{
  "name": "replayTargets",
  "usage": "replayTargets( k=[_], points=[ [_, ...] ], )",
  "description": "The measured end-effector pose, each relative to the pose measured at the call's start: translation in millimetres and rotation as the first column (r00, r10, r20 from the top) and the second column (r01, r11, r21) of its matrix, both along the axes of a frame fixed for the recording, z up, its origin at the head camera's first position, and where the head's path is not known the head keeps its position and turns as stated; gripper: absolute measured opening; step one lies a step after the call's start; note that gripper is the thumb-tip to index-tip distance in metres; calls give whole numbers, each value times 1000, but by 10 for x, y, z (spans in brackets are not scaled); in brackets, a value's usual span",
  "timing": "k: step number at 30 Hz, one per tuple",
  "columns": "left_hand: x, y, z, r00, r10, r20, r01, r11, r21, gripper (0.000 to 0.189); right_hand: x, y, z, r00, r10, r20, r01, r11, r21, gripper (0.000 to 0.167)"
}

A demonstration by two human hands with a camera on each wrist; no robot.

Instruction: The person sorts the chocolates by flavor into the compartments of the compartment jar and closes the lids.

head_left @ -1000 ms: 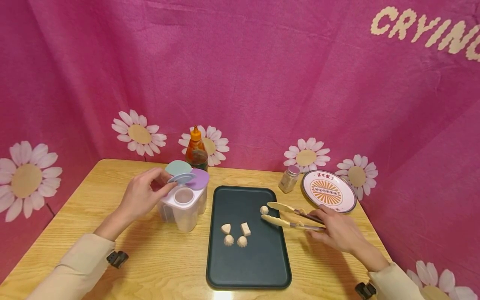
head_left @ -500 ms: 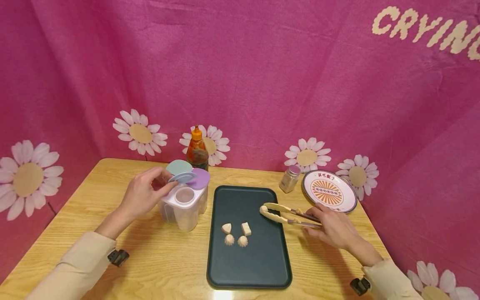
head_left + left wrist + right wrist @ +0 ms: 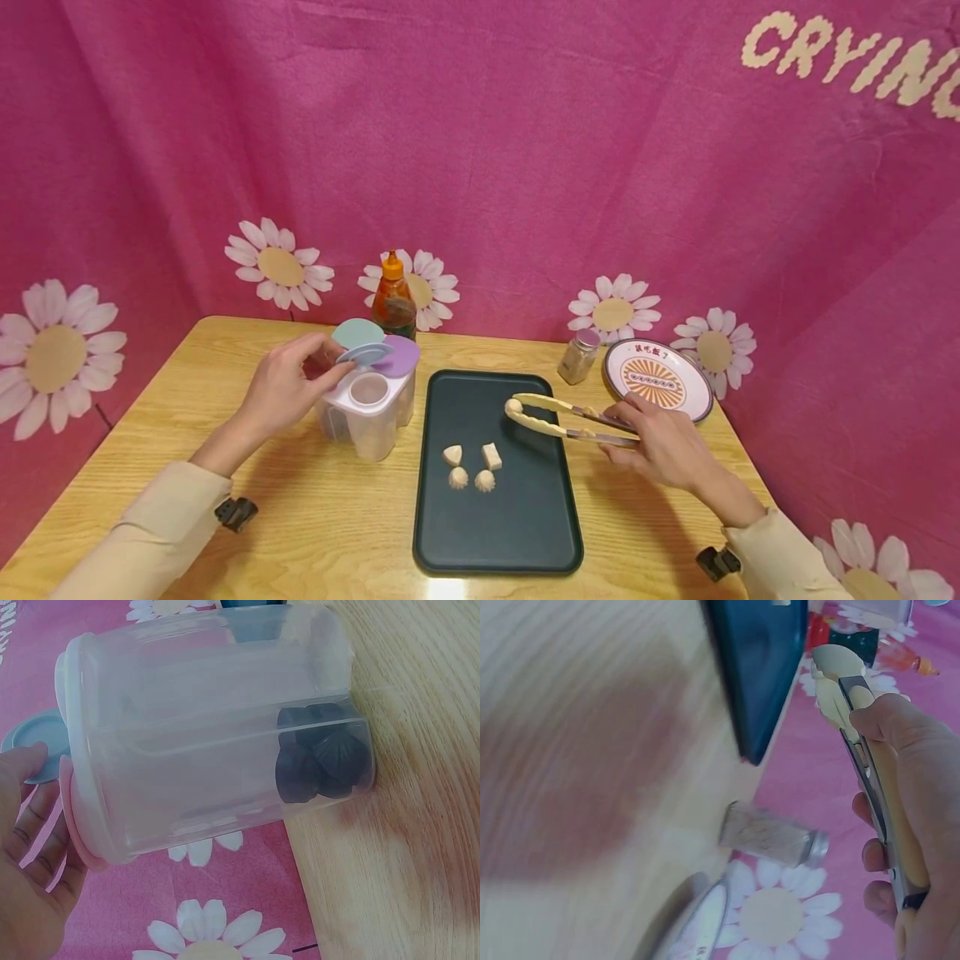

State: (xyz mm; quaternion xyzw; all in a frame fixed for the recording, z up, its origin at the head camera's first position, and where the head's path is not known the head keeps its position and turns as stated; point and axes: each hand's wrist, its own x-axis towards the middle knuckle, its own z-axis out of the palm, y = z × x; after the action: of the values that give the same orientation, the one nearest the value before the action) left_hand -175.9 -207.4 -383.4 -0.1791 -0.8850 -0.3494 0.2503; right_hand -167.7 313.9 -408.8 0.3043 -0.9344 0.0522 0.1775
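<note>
My left hand (image 3: 285, 383) pinches the raised blue lid (image 3: 365, 355) of a clear multi-compartment storage container (image 3: 373, 437). The front compartment's round mouth is uncovered, while green and purple lids cover others. Dark shaped pieces (image 3: 322, 754) show through the wall in the left wrist view. My right hand (image 3: 663, 442) grips a pair of cream-tipped tongs (image 3: 543, 427). Between the tips sits a small cream-coloured piece (image 3: 513, 407), held over the upper right of the dark tray (image 3: 495, 533). Several similar pieces, among them a block (image 3: 491, 456), lie on the tray.
An orange-capped sauce bottle (image 3: 393, 304) stands behind the container. Behind the tray, to the right, are a seasoning jar (image 3: 579, 357) and a patterned plate (image 3: 658, 382) propped at the back. A pink flowered cloth (image 3: 480, 167) hangs behind the wooden table (image 3: 300, 517).
The tongs have closed on the cream-coloured piece at the tray's right and lifted it, moving slightly left and away from me. My left hand and the blue lid have stayed put.
</note>
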Motion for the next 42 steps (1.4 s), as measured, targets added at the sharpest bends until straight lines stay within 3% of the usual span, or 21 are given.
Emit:
replayTargets(
  k=[8,16,26,36,42],
  points=[
    [18,0,14,1000,-8,16,8,1000,6,20,-5,-187,248,992,83,-93,-83,997,2,42],
    [15,7,19,1000,-9,17,9,1000,9,21,-4,-540,524,983,135,-122,-135,991,2,45],
    [8,13,6,1000,-6,-4,6,1000,7,21,-81,-982,667,944,288,-160,-289,957,18,45],
    [15,1,6,1000,-3,5,3,1000,2,22,-199,-1375,810,919,351,-181,-351,936,35,45],
    [32,7,10,1000,0,16,0,1000,4,22,-271,-1527,826,917,366,-161,-366,930,32,43]
  ],
)
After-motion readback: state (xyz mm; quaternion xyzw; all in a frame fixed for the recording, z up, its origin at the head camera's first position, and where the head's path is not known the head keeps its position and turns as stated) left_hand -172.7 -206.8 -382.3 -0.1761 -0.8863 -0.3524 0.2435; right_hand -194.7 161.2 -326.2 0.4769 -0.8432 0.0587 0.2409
